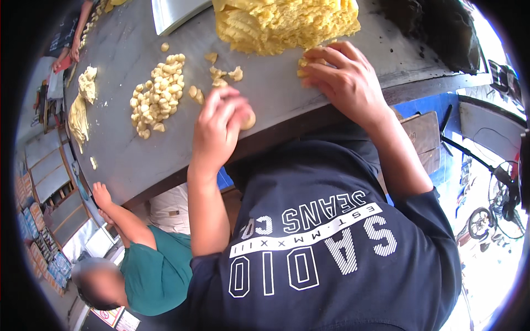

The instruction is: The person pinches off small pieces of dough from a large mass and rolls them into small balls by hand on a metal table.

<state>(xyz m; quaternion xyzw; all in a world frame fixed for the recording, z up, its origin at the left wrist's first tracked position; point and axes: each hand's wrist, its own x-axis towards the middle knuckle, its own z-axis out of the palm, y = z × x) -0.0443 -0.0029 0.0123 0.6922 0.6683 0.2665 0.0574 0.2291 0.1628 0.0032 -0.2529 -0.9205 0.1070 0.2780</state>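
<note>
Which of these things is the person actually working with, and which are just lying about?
In use: left hand rolling a dough ball; right hand at the big dough block; pile of dough balls.

Lying about: metal tray; dough lump at the table's far side.

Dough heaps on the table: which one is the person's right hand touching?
The big ridged block at the top edge; the right hand rests at its base. The heap of small pieces lies apart, beyond the left hand.

A single head-worn fisheye view looks steeply down from close above the wearer's own dark navy printed shirt [331, 243] and bare forearms, facing forward across the long grey metal worktop [127, 149], whose straight edges bow toward the dark, round rim of the picture.
</note>
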